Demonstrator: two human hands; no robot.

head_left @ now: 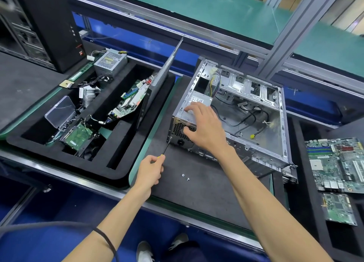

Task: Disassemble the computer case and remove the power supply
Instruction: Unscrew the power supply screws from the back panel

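Your left hand (150, 169) is nearest, its fingers (157, 164) curled tight around the yellow handle of a screwdriver (166, 146), whose dark shaft slants up to a screw at the lower left corner of the power supply's rear face. Your right hand (202, 128) is spread over the power supply (194, 106), fingers (190, 108) apart, the forefinger pressing the labelled top and the thumb against the perforated back grille; it steadies the unit and grips nothing. That power supply sits in the near left corner of the open computer case (256, 112), which lies on its side, with loose black cables and a bundle of coloured wires inside. Two loose screws (185, 177) lie on the dark foam mat (197, 189) just in front of the case. To your left, a black foam tray (137, 163) holds another power supply (110, 62), a hard drive (77, 134), a circuit board (131, 100) and a grey side panel (167, 65) leaning upright. At the right, two green circuit boards (336, 163) lie in another foam tray. All this rests on a counter (216, 229) with a green edge strip and metal rails, under a green-topped aluminium-framed shelf (216, 11). A black tower (45, 25) stands at far left. The label print on the power supply is too small to read.
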